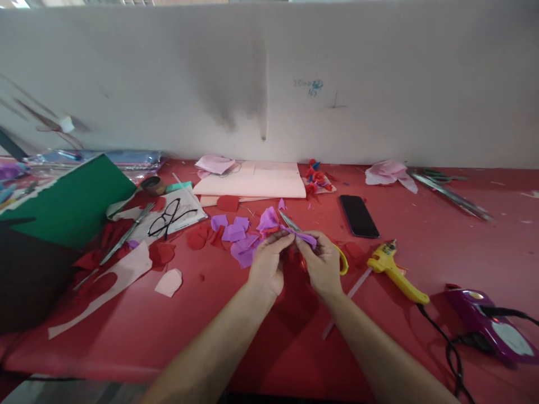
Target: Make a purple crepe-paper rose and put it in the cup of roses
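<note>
My left hand [266, 264] and my right hand [322, 264] meet over the middle of the red table [177, 325]. Both pinch a small purple paper piece [304, 238] stretched between the fingertips. My right hand also holds scissors [290, 223] whose yellow handle loops past the palm and whose blades point up and left. Just beyond the hands lies a heap of purple petal cut-outs [242, 235] mixed with red scraps [197, 240].
A yellow glue gun [396, 272] and a purple device [488, 325] with black cables lie right. A black phone [359, 215], pink paper sheets [255, 180], small red paper roses [316, 178], eyeglasses [170, 217], green card [71, 205] and pink offcuts [126, 272] surround the hands. A white wall [269, 84] backs the table.
</note>
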Tool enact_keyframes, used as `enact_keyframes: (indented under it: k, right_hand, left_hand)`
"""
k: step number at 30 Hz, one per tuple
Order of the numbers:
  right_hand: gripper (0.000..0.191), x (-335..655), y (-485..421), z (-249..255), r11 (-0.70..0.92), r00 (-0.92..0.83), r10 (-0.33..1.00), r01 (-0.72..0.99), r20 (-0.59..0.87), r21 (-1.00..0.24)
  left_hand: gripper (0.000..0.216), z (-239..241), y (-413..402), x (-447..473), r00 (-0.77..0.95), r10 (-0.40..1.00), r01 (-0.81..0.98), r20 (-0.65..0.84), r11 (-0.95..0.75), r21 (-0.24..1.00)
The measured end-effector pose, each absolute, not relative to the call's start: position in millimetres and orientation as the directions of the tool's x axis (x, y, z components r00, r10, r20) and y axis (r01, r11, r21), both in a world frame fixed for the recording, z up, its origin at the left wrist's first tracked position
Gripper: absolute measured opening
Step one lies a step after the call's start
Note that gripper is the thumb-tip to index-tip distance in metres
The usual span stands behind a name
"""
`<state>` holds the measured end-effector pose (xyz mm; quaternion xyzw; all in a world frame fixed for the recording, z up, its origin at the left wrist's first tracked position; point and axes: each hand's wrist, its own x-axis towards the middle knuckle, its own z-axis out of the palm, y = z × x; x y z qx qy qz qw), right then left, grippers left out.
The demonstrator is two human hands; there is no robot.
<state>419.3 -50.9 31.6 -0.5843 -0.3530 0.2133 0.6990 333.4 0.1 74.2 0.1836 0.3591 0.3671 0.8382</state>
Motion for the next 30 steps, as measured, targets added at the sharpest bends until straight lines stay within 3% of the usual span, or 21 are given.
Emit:
enact_keyframes:
  k: [17,30]
  right_hand:
    - [0.013,416.6,-50.8,30.9,0.217,0.679,0.702,0.084,0.215,-0.972]
    - [0.014,415.5,-53.4,29.5,0.184,0.652,0.707,0.206,0.275,-0.961]
  left_hand:
    - [0.02,63.8,-3.2,337.2,0.423,0.838,-0.52,-0.344,0.535,0.665]
    - [0.025,65.4,0.0,336.5,0.421,0.832,-0.532,-0.363,0.55,0.644]
